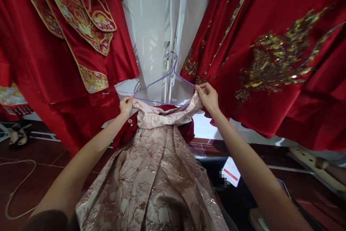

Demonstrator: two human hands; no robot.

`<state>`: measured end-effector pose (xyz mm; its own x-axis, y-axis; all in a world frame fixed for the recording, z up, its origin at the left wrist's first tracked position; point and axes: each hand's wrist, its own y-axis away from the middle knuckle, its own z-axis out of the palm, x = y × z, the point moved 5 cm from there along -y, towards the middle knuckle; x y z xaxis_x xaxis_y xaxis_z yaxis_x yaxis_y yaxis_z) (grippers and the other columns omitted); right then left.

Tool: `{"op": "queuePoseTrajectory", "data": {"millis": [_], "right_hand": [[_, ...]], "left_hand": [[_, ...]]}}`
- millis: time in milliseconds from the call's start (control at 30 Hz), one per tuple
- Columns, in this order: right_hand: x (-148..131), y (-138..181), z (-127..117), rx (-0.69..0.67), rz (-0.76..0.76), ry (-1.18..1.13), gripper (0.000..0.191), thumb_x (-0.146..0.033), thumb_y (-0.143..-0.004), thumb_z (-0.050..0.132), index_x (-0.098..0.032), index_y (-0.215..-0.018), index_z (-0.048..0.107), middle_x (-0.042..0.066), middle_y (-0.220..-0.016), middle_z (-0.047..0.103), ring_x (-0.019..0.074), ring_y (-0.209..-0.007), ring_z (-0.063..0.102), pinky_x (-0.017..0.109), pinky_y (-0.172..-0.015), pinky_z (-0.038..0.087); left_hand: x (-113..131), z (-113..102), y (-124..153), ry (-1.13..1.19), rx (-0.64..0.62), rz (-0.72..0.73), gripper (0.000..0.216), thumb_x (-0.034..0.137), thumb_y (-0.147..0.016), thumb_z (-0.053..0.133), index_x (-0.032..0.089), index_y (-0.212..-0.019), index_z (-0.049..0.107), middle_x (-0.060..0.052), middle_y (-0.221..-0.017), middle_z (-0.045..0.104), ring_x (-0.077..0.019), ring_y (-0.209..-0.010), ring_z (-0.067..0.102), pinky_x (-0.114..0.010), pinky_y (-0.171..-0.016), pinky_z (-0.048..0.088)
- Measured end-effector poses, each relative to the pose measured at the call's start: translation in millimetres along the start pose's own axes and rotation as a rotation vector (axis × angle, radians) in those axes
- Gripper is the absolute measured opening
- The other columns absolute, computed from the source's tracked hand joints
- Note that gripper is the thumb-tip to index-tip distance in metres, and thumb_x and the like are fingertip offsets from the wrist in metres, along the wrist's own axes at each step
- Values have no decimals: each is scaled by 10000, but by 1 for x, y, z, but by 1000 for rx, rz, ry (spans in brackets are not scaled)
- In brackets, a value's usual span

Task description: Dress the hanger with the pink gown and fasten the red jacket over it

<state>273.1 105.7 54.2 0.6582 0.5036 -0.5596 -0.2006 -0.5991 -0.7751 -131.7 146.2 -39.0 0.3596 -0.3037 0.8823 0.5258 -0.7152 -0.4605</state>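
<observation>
Head view: brocade dress [154, 159], pink and gold, spans from the middle of the frame down to 6 o'clock, bodice end up, skirt spread toward the wearer. Left hand [125, 105] at 9 o'clock from centre, fingers pinching the upper left corner of the dress, right beside the hanger's end. Right hand [208, 97] at 3 o'clock, fingers pinching the upper right corner; can't tell if they also catch the hanger. Top edge is pulled across between both hands. Purple hanger [159, 80] sits at 12 o'clock, hook up, lower bar running along the dress's top edge; can't tell what the hook hangs on. Dark red cloth [124, 132] pokes out behind the bodice on both sides. Red embroidered garment [40, 61] hangs at 10 o'clock, red sequined garment [270, 108] at 2, white curtain [146, 25] between them. Lit screen [231, 172] with a red bar at 4 to 5 o'clock. Pale cable [16, 190] curls on the tiled floor [51, 173] at 8.
</observation>
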Motion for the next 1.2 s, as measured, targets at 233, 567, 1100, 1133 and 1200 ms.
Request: {"op": "queuePoseTrajectory", "data": {"millis": [233, 567, 1100, 1133, 1200], "right_hand": [[0, -1, -1, -15, -11, -20, 407, -599, -776, 531, -204, -797, 625, -4, -674, 595, 140, -607, 503, 249, -611, 384], [16, -8, 6, -69, 14, -115, 381, -586, -743, 579, -206, -762, 606, -12, -648, 573, 137, -595, 488, 260, -598, 388], [20, -11, 11, -88, 37, -176, 385, -591, -731, 577, -206, -731, 584, -5, -645, 569, 142, -606, 490, 265, -588, 389], [19, -11, 12, -88, 37, -195, 381, -586, -732, 575, -205, -723, 578, -7, -641, 563, 141, -605, 489, 264, -587, 390], [17, -10, 13, -89, 51, -241, 375, -578, -725, 579, -203, -713, 568, -10, -635, 554, 137, -602, 487, 262, -585, 391]], "left_hand": [[12, 0, -9, 97, -41, 75, 239, 326, -799, 547, 152, -642, 593, 6, -644, 573, -109, -624, 480, -212, -595, 380], [89, 38, -19, 49, -494, 329, 257, 416, -751, 605, 167, -753, 667, -33, -768, 664, -178, -776, 588, -254, -706, 441], [-40, -42, 51, -230, -467, 167, 337, 318, -680, 595, 194, -986, 531, -59, -918, 589, -232, -925, 587, -361, -869, 458], [-43, -43, 46, -204, -494, 107, 242, 348, -696, 590, 204, -889, 564, -38, -819, 605, -222, -841, 595, -342, -818, 468], [-42, -43, 33, -130, -515, 0, 207, 409, -688, 617, 207, -717, 584, -19, -699, 616, -209, -746, 585, -304, -733, 468]]}}
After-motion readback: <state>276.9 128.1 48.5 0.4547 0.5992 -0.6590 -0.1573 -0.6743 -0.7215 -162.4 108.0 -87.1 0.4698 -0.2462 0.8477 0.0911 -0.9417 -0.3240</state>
